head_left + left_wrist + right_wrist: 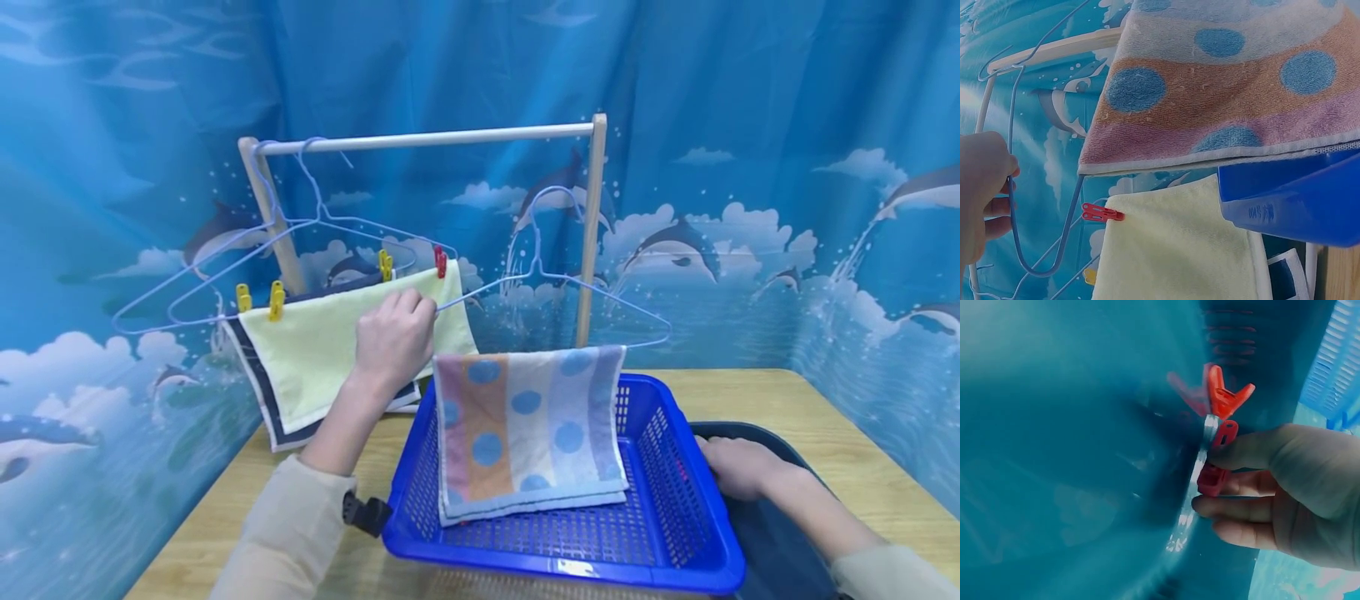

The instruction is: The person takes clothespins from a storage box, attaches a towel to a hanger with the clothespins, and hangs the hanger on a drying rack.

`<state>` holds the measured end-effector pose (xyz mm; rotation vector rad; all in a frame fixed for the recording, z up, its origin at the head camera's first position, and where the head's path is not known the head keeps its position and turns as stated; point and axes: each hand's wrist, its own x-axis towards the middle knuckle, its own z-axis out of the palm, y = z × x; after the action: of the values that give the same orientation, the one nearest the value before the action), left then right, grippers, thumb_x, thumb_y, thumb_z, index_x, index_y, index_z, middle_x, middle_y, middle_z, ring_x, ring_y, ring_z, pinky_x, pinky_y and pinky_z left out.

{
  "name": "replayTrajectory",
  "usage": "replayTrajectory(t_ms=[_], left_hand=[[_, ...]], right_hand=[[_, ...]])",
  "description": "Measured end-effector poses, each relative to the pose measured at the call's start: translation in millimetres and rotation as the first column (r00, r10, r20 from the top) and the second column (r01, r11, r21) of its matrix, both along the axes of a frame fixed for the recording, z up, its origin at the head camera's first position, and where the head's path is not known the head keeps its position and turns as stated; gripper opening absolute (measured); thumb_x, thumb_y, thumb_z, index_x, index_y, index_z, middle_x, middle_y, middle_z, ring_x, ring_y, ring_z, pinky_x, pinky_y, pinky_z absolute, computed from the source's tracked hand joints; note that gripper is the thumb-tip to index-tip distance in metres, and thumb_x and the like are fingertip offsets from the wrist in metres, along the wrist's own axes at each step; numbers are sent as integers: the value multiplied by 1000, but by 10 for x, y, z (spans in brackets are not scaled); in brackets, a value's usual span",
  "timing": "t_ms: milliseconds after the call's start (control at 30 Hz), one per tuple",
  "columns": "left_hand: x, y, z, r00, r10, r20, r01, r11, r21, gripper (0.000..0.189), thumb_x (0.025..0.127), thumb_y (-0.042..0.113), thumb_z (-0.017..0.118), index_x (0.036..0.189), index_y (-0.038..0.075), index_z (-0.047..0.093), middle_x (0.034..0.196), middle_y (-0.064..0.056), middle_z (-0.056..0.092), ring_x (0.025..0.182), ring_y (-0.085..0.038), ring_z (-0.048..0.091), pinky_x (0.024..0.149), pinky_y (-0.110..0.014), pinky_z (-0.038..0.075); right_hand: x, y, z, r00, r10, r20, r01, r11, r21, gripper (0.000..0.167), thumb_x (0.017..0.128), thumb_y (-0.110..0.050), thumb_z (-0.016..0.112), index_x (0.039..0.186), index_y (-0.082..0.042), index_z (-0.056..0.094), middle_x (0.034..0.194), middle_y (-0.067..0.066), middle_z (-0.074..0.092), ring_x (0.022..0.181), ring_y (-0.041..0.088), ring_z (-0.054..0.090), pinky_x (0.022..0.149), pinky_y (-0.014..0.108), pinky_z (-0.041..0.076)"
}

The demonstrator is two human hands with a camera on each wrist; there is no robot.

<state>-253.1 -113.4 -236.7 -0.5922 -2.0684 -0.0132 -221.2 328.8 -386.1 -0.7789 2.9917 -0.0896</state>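
My left hand (396, 333) grips one end of a light blue wire hanger (536, 272). Draped over that hanger is a folded striped towel with blue dots (525, 433), hanging above the blue plastic basket (480, 557); its top edge carries no clothespin. At the right, my right hand (738, 467) reaches into the dark teal basin (780, 542). In the right wrist view its thumb and fingers pinch a red clothespin (1211, 480) at the basin's shiny edge. Just above that sits another, orange-red clothespin (1222, 397).
A wooden rack (450, 138) stands behind, with two hangers at its left end. They bear a pale yellow towel (337, 350) and a dark towel (258, 383), held by yellow clothespins (277, 300) and a red one (441, 262). A dolphin-print curtain (705, 275) encloses the wooden table (735, 392).
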Motion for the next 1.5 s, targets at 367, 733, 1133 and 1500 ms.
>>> replayTrajectory(t_ms=[367,733,1133,1500], left_hand=[[-6,3,-17,1000,-3,-12,3,1000,4,6,81,7,64,85,3,66,80,-10,61,64,-25,54,41,-35,44],[-17,5,-16,999,-5,-46,4,1000,-7,6,80,6,64,85,2,66,80,-10,61,64,-25,55,40,-35,43],[-17,-26,-10,998,-9,-57,9,1000,-1,5,82,6,63,85,3,65,80,-10,61,67,-26,56,41,-35,43],[-17,-15,-25,999,-18,-51,19,1000,5,5,81,6,65,85,3,65,81,-10,61,68,-26,56,40,-35,43]], right_hand=[[-2,72,260,989,-40,-145,35,999,-33,32,71,-5,72,98,-2,55,76,2,56,69,23,57,57,41,45],[28,70,543,989,-77,-129,62,991,-120,38,71,-5,70,105,1,54,83,6,60,68,19,55,57,40,46],[15,109,709,985,-42,-169,12,985,-173,35,78,-9,70,106,2,53,80,1,58,65,12,53,55,34,45],[94,23,962,942,-71,-329,25,989,-143,35,78,-10,71,108,-1,55,86,6,56,62,13,51,48,30,41]])
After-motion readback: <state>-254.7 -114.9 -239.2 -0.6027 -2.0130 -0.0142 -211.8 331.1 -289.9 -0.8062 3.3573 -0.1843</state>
